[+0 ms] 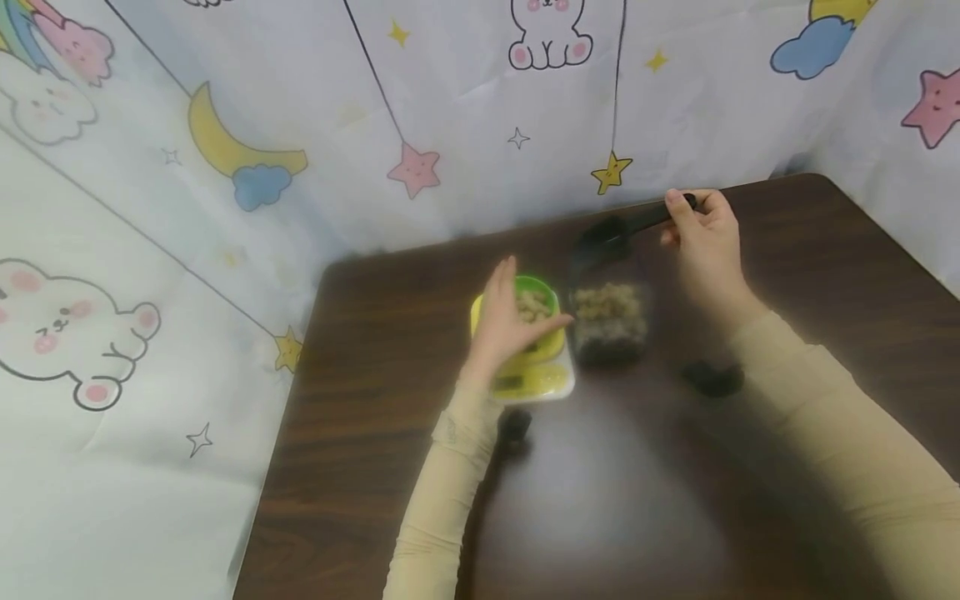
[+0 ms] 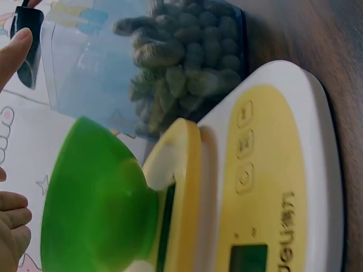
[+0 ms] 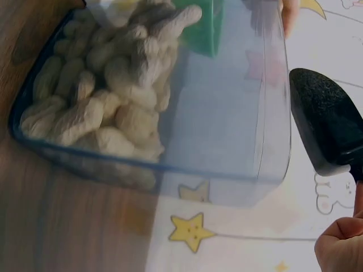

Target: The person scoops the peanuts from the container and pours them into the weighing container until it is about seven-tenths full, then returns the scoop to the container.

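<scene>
My right hand (image 1: 708,237) grips the handle of a black scoop (image 1: 603,237), held above a clear box. Unshelled peanuts (image 3: 136,90) fill the lower part of that clear box (image 3: 227,130). A green bowl (image 2: 96,204) with peanuts in it stands on a yellow and white kitchen scale (image 1: 547,379), just left of the box. Around the bowl's near left side my left hand (image 1: 506,321) spreads its fingers and thumb; in the left wrist view they show a gap from the bowl. The scoop's inside is too dark to read.
Dark wood table (image 1: 360,400) bears the scale and box. A patterned white sheet (image 1: 480,108) hangs behind the table and at its sides. Small blurred dark objects appear beside the left forearm (image 1: 442,500) and the right forearm (image 1: 817,400).
</scene>
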